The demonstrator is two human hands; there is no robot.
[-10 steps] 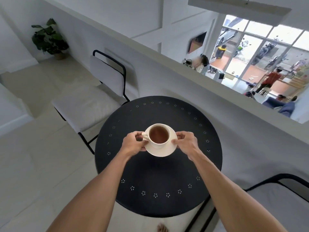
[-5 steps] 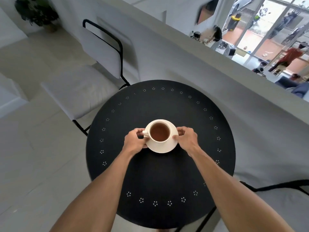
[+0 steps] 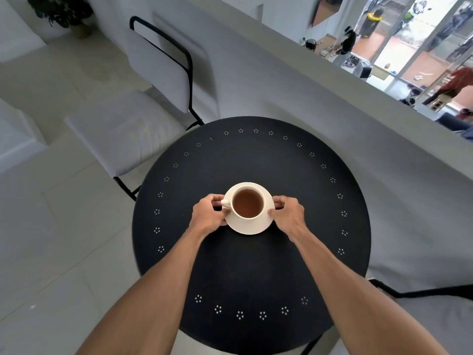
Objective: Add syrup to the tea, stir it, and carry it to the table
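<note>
The saucer (image 3: 249, 224) with the cup (image 3: 247, 203) has come down onto the table (image 3: 256, 272).

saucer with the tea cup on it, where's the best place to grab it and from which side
Grip the saucer by its rim at opposite edges, coming in from left and right, as the left hand and right hand do. The cup of tea fills the middle and its handle points left, so only the flat rim is free.

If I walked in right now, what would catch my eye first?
A cream cup of brown tea on its saucer, at the middle of a round black table. The left hand and right hand grip the saucer's opposite edges. A white chair stands at the table's far left.
</note>
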